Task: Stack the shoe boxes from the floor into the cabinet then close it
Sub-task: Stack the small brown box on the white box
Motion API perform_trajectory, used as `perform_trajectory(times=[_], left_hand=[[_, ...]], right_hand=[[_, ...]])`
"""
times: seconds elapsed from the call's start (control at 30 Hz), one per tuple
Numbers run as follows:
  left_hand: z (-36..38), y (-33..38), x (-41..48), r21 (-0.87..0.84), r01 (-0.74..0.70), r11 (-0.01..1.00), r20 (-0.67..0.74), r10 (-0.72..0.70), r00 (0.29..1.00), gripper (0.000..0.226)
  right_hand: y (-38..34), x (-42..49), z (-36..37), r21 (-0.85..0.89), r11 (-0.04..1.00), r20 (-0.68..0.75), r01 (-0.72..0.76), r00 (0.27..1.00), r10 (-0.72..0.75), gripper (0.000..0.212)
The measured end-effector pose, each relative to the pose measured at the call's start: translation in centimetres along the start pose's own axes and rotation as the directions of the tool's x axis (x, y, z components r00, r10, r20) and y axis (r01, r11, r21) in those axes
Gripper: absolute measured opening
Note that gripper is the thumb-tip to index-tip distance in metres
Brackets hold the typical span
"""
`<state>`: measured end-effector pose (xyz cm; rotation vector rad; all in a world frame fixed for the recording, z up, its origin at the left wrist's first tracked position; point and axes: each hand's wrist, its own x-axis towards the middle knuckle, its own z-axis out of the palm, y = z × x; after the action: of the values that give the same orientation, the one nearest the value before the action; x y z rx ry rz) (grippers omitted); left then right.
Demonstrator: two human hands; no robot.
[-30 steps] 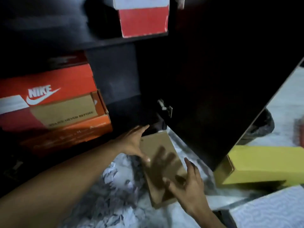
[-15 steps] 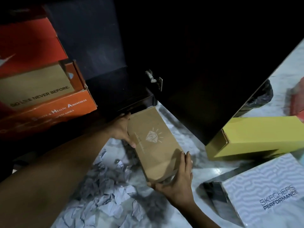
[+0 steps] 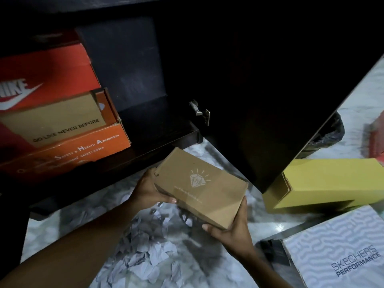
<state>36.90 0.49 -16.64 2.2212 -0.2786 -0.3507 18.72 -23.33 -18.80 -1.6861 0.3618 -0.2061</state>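
Observation:
A brown cardboard shoe box [image 3: 200, 187] with a white diamond print is held off the marble floor, just in front of the dark cabinet's bottom shelf [image 3: 162, 132]. My left hand [image 3: 148, 189] grips its far left end. My right hand [image 3: 230, 229] grips its near corner from below. Inside the cabinet on the left sit an orange safety-shoes box [image 3: 87, 150], a tan box [image 3: 54, 121] on top of it and a red Nike box [image 3: 45, 73]. The cabinet door [image 3: 270, 90] stands open to the right.
On the floor at the right lie a yellow box [image 3: 330, 183] and a white Skechers box [image 3: 340, 248]. A red box edge [image 3: 376, 140] shows at the far right. A black bag [image 3: 326, 136] sits behind the door. Crumpled white paper [image 3: 145, 250] litters the floor below my arms.
Both hands have closed on the brown box and lifted it off the floor, tilting it toward the shelf. The view has shifted, showing more of the cabinet boxes.

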Motion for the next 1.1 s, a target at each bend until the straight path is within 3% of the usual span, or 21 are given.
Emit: perform_trajectory(times=[0.1, 0.2, 0.37, 0.47, 0.57, 0.67, 0.77, 0.93, 1.1], left_hand=[[-1.3, 1.6, -1.3, -0.129, 0.003, 0.992, -0.108, -0.017, 0.994, 0.111], [-4.8, 4.7, -3.1, -0.200, -0.046, 0.979, -0.191, 0.007, 0.982, 0.109], [-12.8, 12.5, -6.6, -0.219, -0.260, 0.940, -0.278, 0.196, 0.940, 0.102], [-17.7, 17.9, -8.9, -0.182, -0.389, 0.903, -0.363, 0.306, 0.880, 0.105], [-22.4, 24.3, -11.4, -0.032, -0.530, 0.847, -0.438, 0.465, 0.769, 0.106], [-26.4, 29.8, -12.3, 0.084, -0.585, 0.807, -0.504, 0.541, 0.673, 0.114], [-29.7, 33.8, -11.2, 0.066, -0.560, 0.826, -0.547, 0.499, 0.672, 0.115], [-33.0, 38.7, -7.4, 0.059, -0.484, 0.873, -0.590, 0.422, 0.689, 0.110], [-33.7, 40.7, -3.7, 0.001, -0.453, 0.891, -0.570, 0.373, 0.732, 0.104]], right_hand=[[-2.4, 0.5, -0.3, 0.045, 0.997, -0.012, 0.061, 0.998, -0.061, 0.123], [-6.6, 0.8, -0.9, 0.063, 0.996, -0.002, 0.069, 0.998, -0.069, 0.134], [-17.1, 1.3, -2.3, 0.088, 0.981, 0.102, 0.172, 0.978, -0.181, 0.136], [-24.0, 0.6, -2.9, 0.125, 0.952, 0.116, 0.281, 0.948, -0.295, 0.132], [-30.6, -0.8, -3.3, 0.202, 0.904, 0.042, 0.378, 0.919, -0.393, 0.119], [-36.0, -1.6, -3.9, 0.155, 0.841, -0.045, 0.518, 0.855, -0.517, 0.119], [-40.1, -1.4, -4.0, 0.032, 0.776, -0.093, 0.630, 0.775, -0.626, 0.112], [-44.0, 1.6, -2.9, -0.115, 0.703, -0.217, 0.702, 0.673, -0.707, 0.076], [-45.7, 3.1, -1.0, -0.206, 0.684, -0.308, 0.700, 0.617, -0.724, 0.073]])
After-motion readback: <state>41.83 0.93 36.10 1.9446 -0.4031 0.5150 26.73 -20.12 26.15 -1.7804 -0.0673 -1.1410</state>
